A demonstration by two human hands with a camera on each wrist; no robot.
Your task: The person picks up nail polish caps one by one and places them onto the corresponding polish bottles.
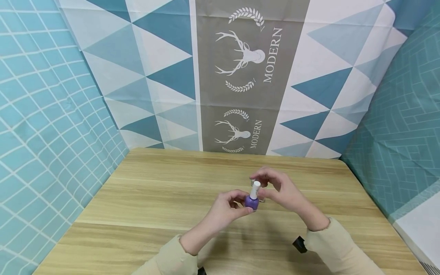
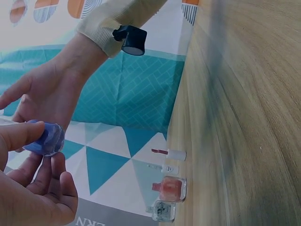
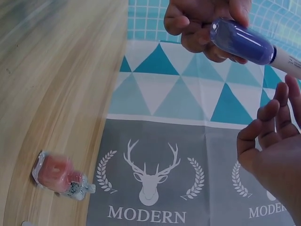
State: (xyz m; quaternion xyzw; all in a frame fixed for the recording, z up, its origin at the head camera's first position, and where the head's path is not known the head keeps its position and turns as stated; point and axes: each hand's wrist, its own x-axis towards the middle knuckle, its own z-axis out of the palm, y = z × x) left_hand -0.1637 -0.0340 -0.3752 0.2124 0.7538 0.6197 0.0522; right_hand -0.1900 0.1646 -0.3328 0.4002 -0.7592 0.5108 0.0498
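Right now your left hand (image 1: 229, 206) pinches a purple nail polish bottle (image 1: 252, 201) by its round body, fingers curled around the glass, and holds it upright above the bench (image 1: 144, 198), about mid-width and toward the far side. Its white cap (image 1: 255, 190) points up. Your right hand (image 1: 280, 191) is just beside the cap, fingers loosely bent and spread around it; the head view doesn't settle whether they touch it, while the right wrist view shows that hand holding nothing, with a gap to the cap. Behind the bottle, a few more small bottles (image 2: 170, 188) stand in a row on the bench, one of them pink (image 3: 55, 173).
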